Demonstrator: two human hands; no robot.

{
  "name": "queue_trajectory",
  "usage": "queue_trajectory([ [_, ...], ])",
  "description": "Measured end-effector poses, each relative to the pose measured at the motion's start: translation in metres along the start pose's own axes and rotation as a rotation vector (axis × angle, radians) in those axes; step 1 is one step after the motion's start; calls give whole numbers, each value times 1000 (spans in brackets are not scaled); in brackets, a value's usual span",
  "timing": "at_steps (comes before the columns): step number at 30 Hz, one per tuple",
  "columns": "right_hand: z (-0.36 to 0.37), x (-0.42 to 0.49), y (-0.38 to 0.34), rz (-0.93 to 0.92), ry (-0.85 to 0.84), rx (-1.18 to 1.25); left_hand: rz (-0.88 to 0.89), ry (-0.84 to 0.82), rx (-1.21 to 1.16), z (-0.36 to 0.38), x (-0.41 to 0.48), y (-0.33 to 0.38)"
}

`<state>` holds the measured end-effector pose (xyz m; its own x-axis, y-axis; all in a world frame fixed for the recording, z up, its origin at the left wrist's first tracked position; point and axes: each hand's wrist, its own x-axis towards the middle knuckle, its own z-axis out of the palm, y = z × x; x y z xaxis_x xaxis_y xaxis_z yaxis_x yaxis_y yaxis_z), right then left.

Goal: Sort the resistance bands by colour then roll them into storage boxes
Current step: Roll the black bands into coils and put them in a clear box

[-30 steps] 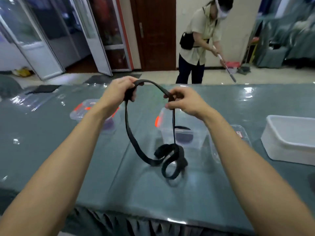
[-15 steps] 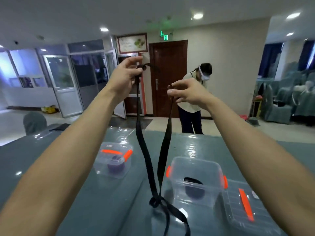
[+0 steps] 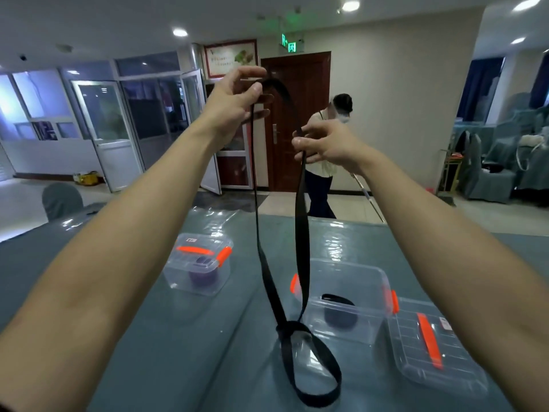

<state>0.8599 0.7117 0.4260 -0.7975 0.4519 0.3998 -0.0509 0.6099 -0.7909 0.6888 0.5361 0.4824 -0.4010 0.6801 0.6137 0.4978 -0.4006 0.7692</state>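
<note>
Arms outstretched, left hand (image 3: pixel 234 106) higher, right hand (image 3: pixel 330 144) lower, fingers (image 3: pixel 249 71) pinching black band (image 3: pixel 301 233)

- Black band (image 3: pixel 302 233): the heap seen a second ago on the table (image 3: pixel 178 337) has been drawn up; two strands are now hung from the hands and crossed at a knot (image 3: pixel 289 327), with one long loop below.
- Left hand (image 3: pixel 234 105): raised from just over the table to above the right hand (image 3: pixel 323 145); the gap between them is widened.
- Person in background (image 3: pixel 319 188): shifted leftward, now before the door.

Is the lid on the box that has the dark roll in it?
No, that box is open on top, and a lid lies beside it.
</note>
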Motion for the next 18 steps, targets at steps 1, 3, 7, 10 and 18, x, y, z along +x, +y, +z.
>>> queue_trajectory([
  [1, 6, -3, 6, 25, -24, 24, -19, -10, -16, 3, -3, -7],
  [3, 19, -10, 20, 65, -50, 35, -52, -26, -25, 9, -10, -21],
  [7, 39, -31, 54, 119, -28, -12, -149, -16, 19, 9, -31, -56],
  [10, 49, -54, 86, 175, -63, 77, -235, 23, -5, 0, -53, -95],
  [18, 125, -119, 193, 557, -244, 193, -521, 6, -134, 4, -127, -169],
])
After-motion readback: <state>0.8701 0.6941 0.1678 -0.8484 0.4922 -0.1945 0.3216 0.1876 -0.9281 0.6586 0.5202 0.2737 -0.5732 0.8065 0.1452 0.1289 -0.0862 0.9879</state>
